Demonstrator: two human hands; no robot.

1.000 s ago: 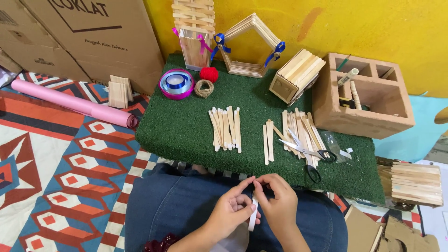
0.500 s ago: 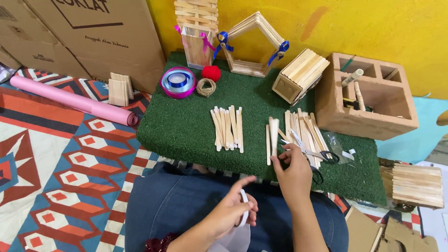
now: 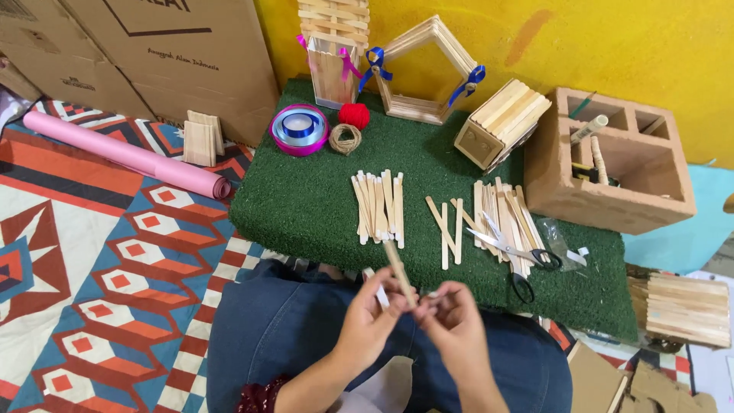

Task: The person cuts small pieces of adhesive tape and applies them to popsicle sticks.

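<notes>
Your left hand (image 3: pixel 372 312) and right hand (image 3: pixel 453 320) meet over your lap, both pinched on one wooden craft stick (image 3: pixel 399 271) that slants up and away towards the green turf mat (image 3: pixel 306 206); a small white piece (image 3: pixel 378 293) sits at your left fingers (what it is I cannot tell). The grip is narrow, fingertips only, at the stick's lower end; keep it so, and steady the long free end so it does not wobble as you work. Hold the stick over your lap, clear of the pile of sticks (image 3: pixel 378 205) just beyond its tip; a nudge there would likely scatter them. The scissors (image 3: pixel 514 251) lie on the looser sticks to your right, near at hand.
</notes>
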